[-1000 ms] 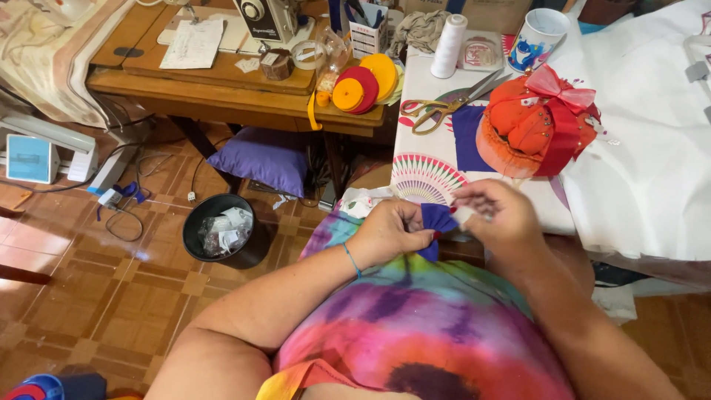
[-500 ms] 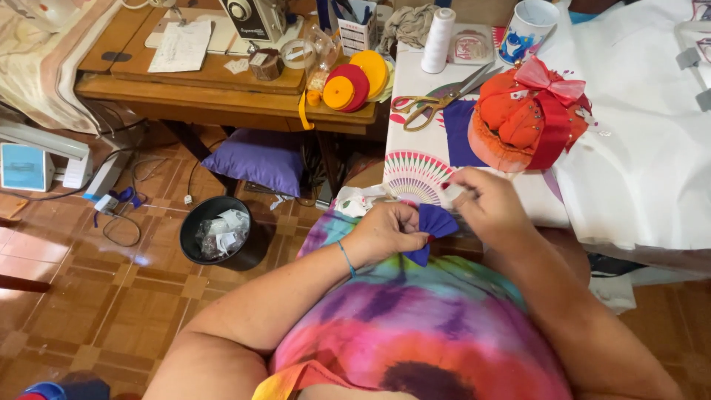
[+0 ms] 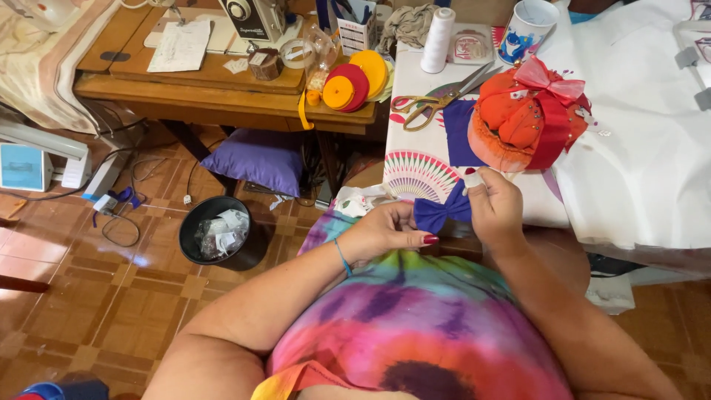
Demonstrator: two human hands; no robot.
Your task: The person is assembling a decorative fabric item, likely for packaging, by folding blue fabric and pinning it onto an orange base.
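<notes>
The small blue fabric bow (image 3: 438,211) sits at the table edge, its middle pinched by the left hand (image 3: 385,231), its wing by the right hand (image 3: 495,211) (apparently holding something white). Loosening either pinch could undo the gather.

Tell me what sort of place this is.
Probably a home sewing corner: a sewing machine on a wooden table, scissors and a thread spool on the worktop, and both hands working a blue fabric bow.
</notes>
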